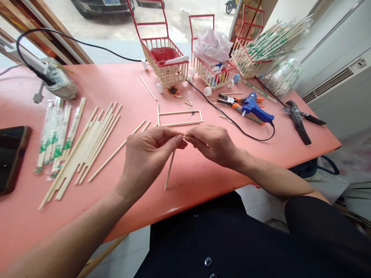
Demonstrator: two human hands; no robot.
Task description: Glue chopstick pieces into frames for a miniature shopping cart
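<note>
My left hand [153, 150] and my right hand [214, 143] meet fingertip to fingertip above the table's front part. Both are pinched closed, with a tiny pale tip between them. A thin wooden stick [169, 172] slants down from under my left fingers; its upper end is hidden by them. What the right fingers pinch is too small to make out. Just beyond the hands lies a narrow rectangular frame of sticks [179, 112], with one stick reaching past its left corner. Loose wooden sticks [91, 143] are spread to the left of my left hand.
Wrapped chopsticks [58, 135] and a phone [13, 154] lie left on the pink table [139, 208]. Small stick-built carts [171, 73] stand behind. A blue glue gun [256, 108], pliers [232, 101] and a black clamp-like tool [298, 119] lie right. A black cord crosses the tabletop.
</note>
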